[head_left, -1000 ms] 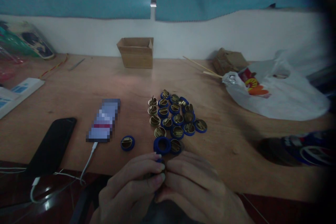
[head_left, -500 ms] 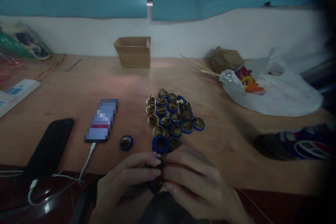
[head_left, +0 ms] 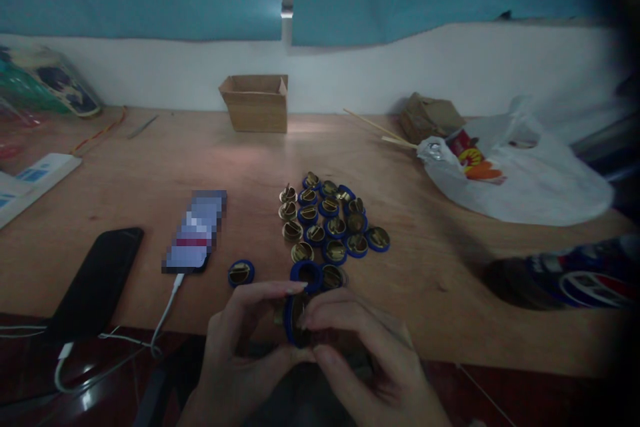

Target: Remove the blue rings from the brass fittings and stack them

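At the table's near edge, a round pin-back badge (head_left: 289, 320) with a blue rim and a brassy back stands on edge between my hands. My left hand (head_left: 237, 337) is closed on it, index finger at the top and thumb below. From the right, the bent fingers of my right hand (head_left: 367, 340) pinch at its brassy side; their tips partly hide it. Just beyond lies an open blue ring (head_left: 294, 276) beside another pin-back badge (head_left: 331, 276). Further back is a cluster of similar badges (head_left: 335, 227), several without blue rims. A single blue-rimmed badge (head_left: 241, 273) lies to the left.
On the left are a phone with a lit screen (head_left: 195, 230), a dark phone (head_left: 95, 273), cables and a white power strip (head_left: 45, 177). An open cardboard box (head_left: 257, 110) stands against the wall. A plastic bag (head_left: 540, 180) and a Pepsi bottle (head_left: 575, 277) lie right.
My left fingers have spread from over the badge to its top and bottom edges, so more of it shows. My right fingertips have shifted onto its brassy side.
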Motion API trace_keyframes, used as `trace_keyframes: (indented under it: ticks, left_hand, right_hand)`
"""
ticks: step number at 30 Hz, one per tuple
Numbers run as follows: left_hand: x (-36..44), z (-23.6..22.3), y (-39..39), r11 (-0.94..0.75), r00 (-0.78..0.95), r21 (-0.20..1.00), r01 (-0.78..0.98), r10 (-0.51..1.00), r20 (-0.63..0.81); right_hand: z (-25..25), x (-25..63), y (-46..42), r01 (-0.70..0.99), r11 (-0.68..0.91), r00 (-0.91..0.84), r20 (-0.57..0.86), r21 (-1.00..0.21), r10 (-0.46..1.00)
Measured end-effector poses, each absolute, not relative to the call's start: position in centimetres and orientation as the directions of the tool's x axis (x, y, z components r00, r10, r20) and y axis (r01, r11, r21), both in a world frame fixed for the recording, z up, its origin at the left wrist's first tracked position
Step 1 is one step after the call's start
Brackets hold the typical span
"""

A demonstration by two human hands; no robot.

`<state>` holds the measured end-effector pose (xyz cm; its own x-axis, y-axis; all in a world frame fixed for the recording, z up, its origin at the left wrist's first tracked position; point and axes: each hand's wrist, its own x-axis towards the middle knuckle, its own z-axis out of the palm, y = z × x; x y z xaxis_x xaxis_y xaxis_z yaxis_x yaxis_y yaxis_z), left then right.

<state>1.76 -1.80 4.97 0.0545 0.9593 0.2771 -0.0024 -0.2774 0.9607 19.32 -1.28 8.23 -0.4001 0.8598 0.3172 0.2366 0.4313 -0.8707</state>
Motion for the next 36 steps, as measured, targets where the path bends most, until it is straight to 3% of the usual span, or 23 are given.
trace_keyframes:
  ticks: [15,19,23,25,30,36]
  left_hand:
    - [0.9,5.0,-1.8,-0.318,0.162,0.937,0.145,0.942,0.295]
    - [-0.1,5.3,-1.3,-0.358,0.135,0.87,0.339,0.934,0.331]
    - [-2.1,6.2,0.9,-0.259,0.009,0.747,0.613,0.947,0.321]
    - [-3.0,6.6,2.5,-0.24,-0.012,0.676,0.697,0.938,0.345]
    - [-3.7,6.6,6.5,-0.253,0.124,0.534,0.807,0.956,0.265]
    - [-3.3,5.7,8.7,-0.273,0.292,0.438,0.856,0.956,0.027]
  right_hand:
    - [6.9,18.3,-2.8,0.287,0.366,-0.266,0.293,-0.885,0.918]
    - [6.6,19.3,-1.7,0.306,0.382,-0.222,0.324,-0.872,0.919]
    - [6.2,21.5,-0.2,0.405,0.33,0.061,0.386,-0.853,0.921]
    - [6.0,22.5,0.0,0.46,0.277,0.121,0.369,-0.843,0.922]
    - [5.5,24.2,-0.3,0.584,0.22,0.086,0.329,-0.781,0.94]
    - [4.5,24.6,-0.8,0.649,0.154,0.048,0.242,-0.745,0.969]
